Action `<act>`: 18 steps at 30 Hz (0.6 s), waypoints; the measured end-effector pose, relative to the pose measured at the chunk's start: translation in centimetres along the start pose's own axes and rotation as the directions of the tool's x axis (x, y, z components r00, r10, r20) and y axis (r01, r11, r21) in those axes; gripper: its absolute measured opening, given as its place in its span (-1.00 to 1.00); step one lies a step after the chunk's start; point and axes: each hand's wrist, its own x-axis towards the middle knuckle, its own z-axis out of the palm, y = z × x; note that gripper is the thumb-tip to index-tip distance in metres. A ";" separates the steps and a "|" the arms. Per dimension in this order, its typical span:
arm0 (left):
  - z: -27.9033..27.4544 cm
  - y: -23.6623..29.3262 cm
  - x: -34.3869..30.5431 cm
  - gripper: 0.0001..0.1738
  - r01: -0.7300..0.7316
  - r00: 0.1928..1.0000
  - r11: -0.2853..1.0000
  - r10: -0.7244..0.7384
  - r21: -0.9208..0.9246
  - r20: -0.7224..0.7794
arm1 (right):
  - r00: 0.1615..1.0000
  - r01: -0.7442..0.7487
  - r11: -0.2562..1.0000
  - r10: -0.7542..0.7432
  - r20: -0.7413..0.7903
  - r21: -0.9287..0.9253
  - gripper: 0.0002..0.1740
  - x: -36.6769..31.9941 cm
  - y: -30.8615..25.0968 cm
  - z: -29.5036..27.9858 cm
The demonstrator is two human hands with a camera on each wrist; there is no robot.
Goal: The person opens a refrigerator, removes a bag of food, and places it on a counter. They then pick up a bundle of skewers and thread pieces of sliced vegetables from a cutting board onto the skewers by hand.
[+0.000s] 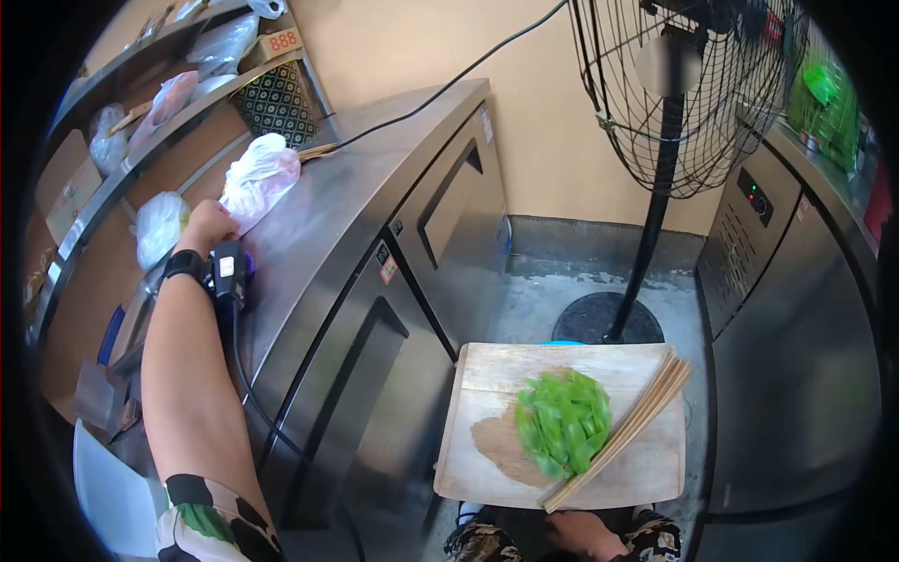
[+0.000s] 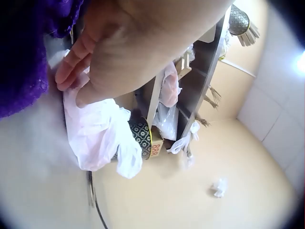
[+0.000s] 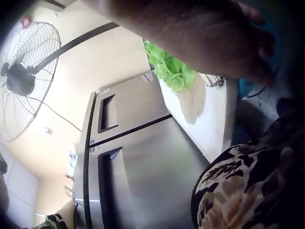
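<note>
My left hand (image 1: 211, 225) reaches out over the steel counter to a white plastic bag (image 1: 262, 183) with a pinkish tint. In the left wrist view the fingers and thumb of that hand (image 2: 102, 62) pinch the near end of the crumpled bag (image 2: 97, 131). My right hand (image 1: 585, 536) is low, just below the near edge of a wooden board (image 1: 482, 398), holding nothing that shows. On the board lie a pile of cut green leafy pieces (image 1: 564, 423) and a slanting bundle of thin wooden skewers (image 1: 623, 426).
Steel counter doors (image 1: 375, 375) stand left of the board. Beyond it, a black stand fan (image 1: 670, 103) rises from a round base (image 1: 609, 317). A steel cabinet (image 1: 796, 347) is at right. Shelves at left hold bags and a patterned container (image 1: 278, 103). A black cable (image 1: 449, 84) crosses the wall.
</note>
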 end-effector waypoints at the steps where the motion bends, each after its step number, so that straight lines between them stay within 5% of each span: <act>1: 0.0 0.4 -0.2 -0.86 -0.027 0.999 0.996 0.030 0.086 -0.029 | 1.000 0.001 1.000 -0.001 -0.009 -0.005 -0.53 0.1 0.0 0.0; 5: -1.6 5.0 -2.9 -0.89 -0.128 0.940 0.983 0.162 -0.128 0.299 | 0.995 0.062 0.998 -0.061 -0.082 0.002 -0.52 0.3 0.5 1.0; 6: -1.7 6.6 -4.6 -0.86 -0.019 0.946 0.946 0.121 -0.323 0.301 | 0.996 0.056 0.998 -0.056 -0.069 0.002 -0.52 0.3 0.3 0.8; 9: -3.0 10.0 -6.7 -0.84 -0.036 0.895 0.872 0.246 -0.488 0.373 | 0.993 0.069 0.997 -0.071 -0.096 -0.019 -0.53 0.4 0.3 1.1; 12: -1.8 10.6 -5.2 -0.77 -0.234 0.898 0.550 0.437 -0.801 0.039 | 0.997 0.040 0.999 -0.041 -0.067 -0.015 -0.52 0.3 0.1 0.7; 15: -0.1 8.8 -1.4 -0.54 -0.479 0.863 0.850 0.411 -0.217 -0.294 | 0.997 0.033 0.999 -0.033 -0.071 -0.006 -0.52 0.0 -0.1 0.5; 16: 0.8 8.0 -1.6 -0.36 -0.446 0.872 0.895 0.427 -0.030 -0.238 | 0.996 0.039 0.999 -0.039 -0.083 -0.003 -0.52 -0.1 -0.1 0.5; 17: 0.3 9.6 -4.4 -0.32 -0.284 0.959 0.959 0.284 -0.007 -0.020 | 0.994 0.048 0.999 -0.049 -0.094 -0.017 -0.52 -0.2 -0.1 0.5; 18: 0.1 10.0 -4.9 -0.35 -0.288 0.958 0.957 0.287 0.039 0.020 | 0.993 0.057 0.998 -0.060 -0.104 -0.029 -0.52 -0.3 -0.1 0.4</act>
